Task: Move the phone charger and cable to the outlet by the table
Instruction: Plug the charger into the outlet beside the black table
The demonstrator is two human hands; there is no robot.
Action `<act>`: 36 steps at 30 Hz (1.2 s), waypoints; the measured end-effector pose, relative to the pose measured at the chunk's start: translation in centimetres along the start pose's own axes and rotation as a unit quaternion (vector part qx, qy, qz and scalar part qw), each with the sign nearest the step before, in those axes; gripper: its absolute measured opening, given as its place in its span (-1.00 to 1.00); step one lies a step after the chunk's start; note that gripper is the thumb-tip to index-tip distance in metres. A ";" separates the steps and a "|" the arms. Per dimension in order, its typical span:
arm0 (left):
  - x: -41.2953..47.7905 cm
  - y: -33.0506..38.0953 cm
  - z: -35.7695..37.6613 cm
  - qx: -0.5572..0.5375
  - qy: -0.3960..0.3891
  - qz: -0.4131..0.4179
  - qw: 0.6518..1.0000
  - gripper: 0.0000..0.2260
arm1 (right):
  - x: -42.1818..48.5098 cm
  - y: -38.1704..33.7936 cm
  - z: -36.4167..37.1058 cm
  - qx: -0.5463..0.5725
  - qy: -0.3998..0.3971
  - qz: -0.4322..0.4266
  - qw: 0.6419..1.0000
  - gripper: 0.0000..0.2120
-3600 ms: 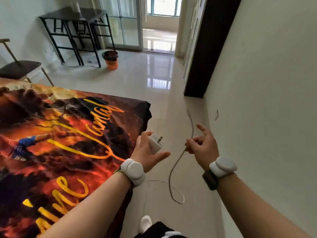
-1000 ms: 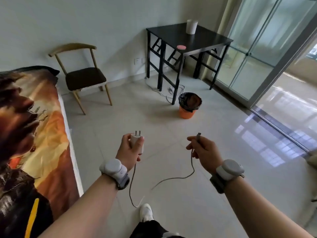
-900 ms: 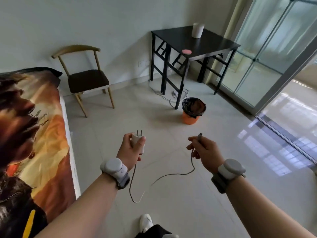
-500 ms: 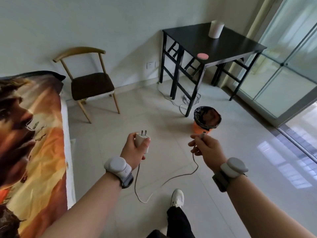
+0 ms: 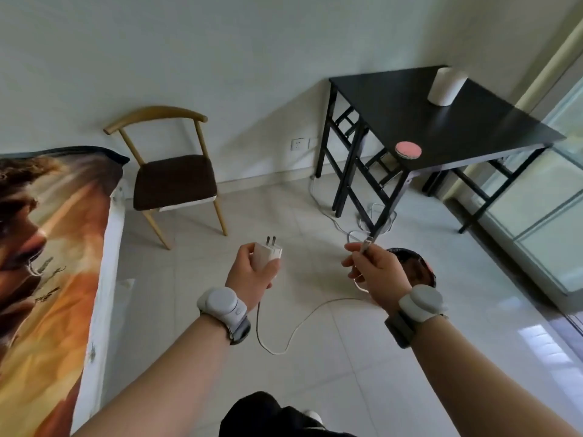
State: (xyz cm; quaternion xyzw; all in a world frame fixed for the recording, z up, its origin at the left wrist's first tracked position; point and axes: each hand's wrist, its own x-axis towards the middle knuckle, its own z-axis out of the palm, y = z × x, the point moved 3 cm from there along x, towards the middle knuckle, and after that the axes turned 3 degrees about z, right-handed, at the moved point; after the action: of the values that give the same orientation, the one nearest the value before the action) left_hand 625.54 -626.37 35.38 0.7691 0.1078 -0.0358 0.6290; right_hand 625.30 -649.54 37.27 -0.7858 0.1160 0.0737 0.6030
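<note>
My left hand (image 5: 252,275) grips a white phone charger (image 5: 267,254), its two prongs pointing up and away. A white cable (image 5: 296,326) hangs from the charger in a loop and rises to my right hand (image 5: 375,272), which pinches the cable's plug end (image 5: 366,246) between thumb and fingers. A white wall outlet (image 5: 298,144) sits low on the wall, just left of the black table (image 5: 441,121). Both hands are held over the floor, well short of the outlet.
A wooden chair (image 5: 172,178) with a dark seat stands left of the outlet. An orange bin (image 5: 416,269) with a black liner sits behind my right hand. Other cables (image 5: 356,228) lie under the table. A printed bedspread (image 5: 41,247) fills the left. Glass doors (image 5: 542,222) stand at right.
I have walked from the bed's far side toward the table corner; the outlet, chair and table now look closer. Both hands keep hold of the charger and the cable end.
</note>
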 end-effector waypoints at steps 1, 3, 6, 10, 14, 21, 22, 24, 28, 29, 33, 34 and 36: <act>1.8 0.5 0.0 -0.007 0.006 0.004 1.000 -0.71 | 2.0 -0.7 0.1 -0.004 -0.006 -0.005 1.000 -0.81; 3.5 0.6 0.1 -0.015 0.008 -0.001 1.000 -0.73 | 3.8 -1.2 0.2 -0.010 -0.008 -0.010 1.000 -0.80; 8.6 0.8 0.1 -0.035 0.019 -0.006 0.999 -0.73 | 8.9 -2.0 1.0 -0.018 -0.025 -0.003 1.000 -0.80; 18.1 1.5 0.1 -0.044 0.014 -0.004 0.999 -0.68 | 17.8 -4.1 2.5 -0.034 -0.031 -0.005 0.999 -0.79; 27.3 2.3 0.1 -0.046 -0.007 -0.021 0.999 -0.61 | 25.9 -6.7 3.7 -0.030 -0.027 0.017 0.999 -0.79; 40.6 4.8 1.8 0.005 -0.039 -0.007 0.999 -0.63 | 37.2 -10.2 3.5 -0.031 0.007 0.020 0.999 -0.80; 42.2 5.3 2.3 0.007 -0.042 -0.006 0.999 -0.64 | 38.7 -10.5 3.4 -0.030 0.008 0.024 0.999 -0.80; 45.0 5.7 3.2 0.010 -0.053 -0.011 0.999 -0.63 | 41.5 -10.9 3.1 -0.034 0.007 0.030 0.999 -0.80; 50.7 6.1 5.2 0.020 -0.054 -0.031 0.998 -0.58 | 47.9 -11.3 1.9 -0.049 0.008 0.033 0.998 -0.79; 53.1 6.2 6.1 0.015 -0.047 -0.035 0.998 -0.57 | 50.7 -11.4 1.3 -0.042 0.008 0.032 0.999 -0.79; 58.6 6.4 8.4 0.013 -0.040 -0.052 0.998 -0.63 | 56.9 -11.7 -0.5 -0.022 0.006 0.039 0.999 -0.80; 60.2 6.5 9.1 0.017 -0.035 -0.059 0.997 -0.63 | 58.8 -11.9 -1.2 -0.019 0.005 0.042 0.999 -0.81; 63.7 7.0 10.9 0.029 -0.030 -0.072 0.997 -0.64 | 62.8 -12.5 -2.7 -0.014 0.016 0.055 0.998 -0.84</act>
State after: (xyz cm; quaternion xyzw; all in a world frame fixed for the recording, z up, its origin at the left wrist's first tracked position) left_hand 689.91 -630.67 27.75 0.7754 0.1431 -0.1076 0.6055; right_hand 689.02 -654.93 33.57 -0.7879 0.1678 0.0959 0.5846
